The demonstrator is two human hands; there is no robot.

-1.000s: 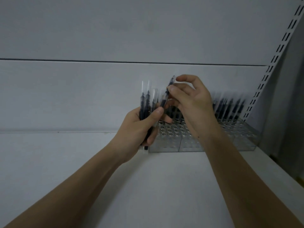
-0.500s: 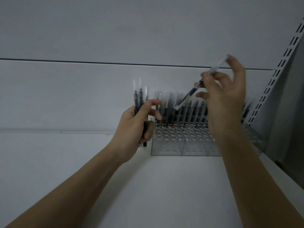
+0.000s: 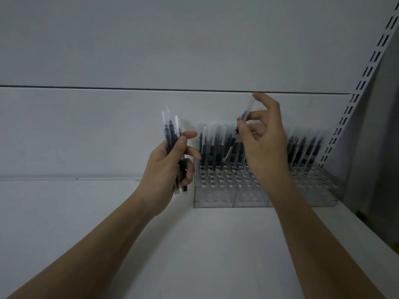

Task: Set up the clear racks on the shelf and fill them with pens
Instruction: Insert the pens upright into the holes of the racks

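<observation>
Shelf (image 3: 108, 244) carries the clear racks (image 3: 248, 195) against the back wall, rear holes filled, front holes vacant. My left hand (image 3: 166, 169) grips the spare pens (image 3: 171, 134) upright as stock. My right hand (image 3: 263, 143) pinches one pen (image 3: 246, 114), angled for insertion.

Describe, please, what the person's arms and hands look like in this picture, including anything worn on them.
Both forearms are bare as far as the bottom edge of the frame: no sleeves show. The left hand and the right hand wear no gloves, and no ring, watch or bracelet shows on the fingers or wrists. The fingernails look short and unpainted, though the light is dim.
</observation>
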